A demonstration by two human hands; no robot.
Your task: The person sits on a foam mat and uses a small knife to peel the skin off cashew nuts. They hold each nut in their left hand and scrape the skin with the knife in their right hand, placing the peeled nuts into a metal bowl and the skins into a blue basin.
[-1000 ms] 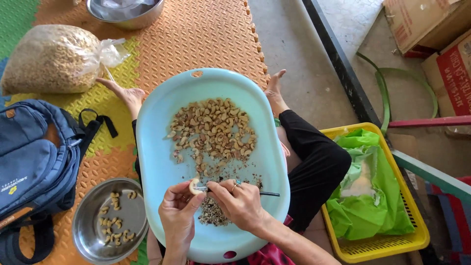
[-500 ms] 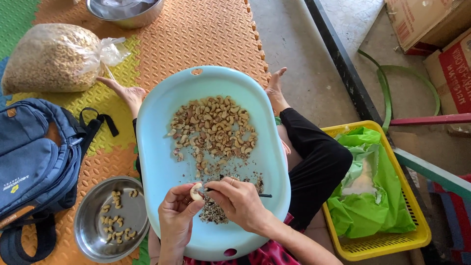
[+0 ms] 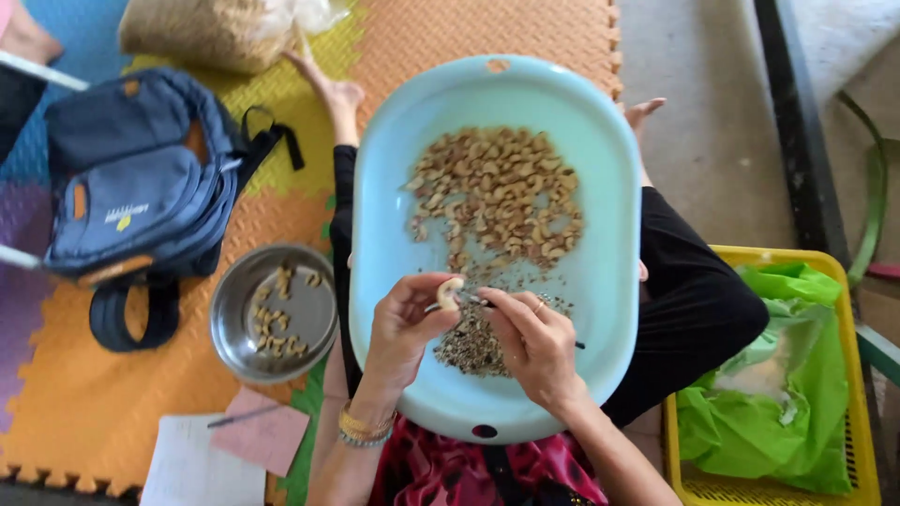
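A large light-blue oval tray [image 3: 394, 187] rests on my lap, with a heap of cashew nuts [image 3: 497, 201] in its middle and a small pile of brown skin scraps [image 3: 469, 345] near its front. My left hand [image 3: 403, 323] pinches one pale cashew nut [image 3: 449, 292] above the scraps. My right hand [image 3: 534, 342] grips a thin dark-handled knife [image 3: 480, 301] whose tip touches that nut. A ring is on one right-hand finger and bangles are on my left wrist.
A round steel bowl [image 3: 234, 319] with peeled nuts sits left of the tray on orange foam mats. A blue backpack [image 3: 141, 187] lies further left, a clear bag of nuts [image 3: 202, 33] behind it. A yellow basket [image 3: 844, 281] with a green plastic bag stands at right. Papers [image 3: 202, 459] lie front left.
The view has shifted, so everything sits further right and lower in the frame. My hands keep working the nut over the scraps, with the knife against it.
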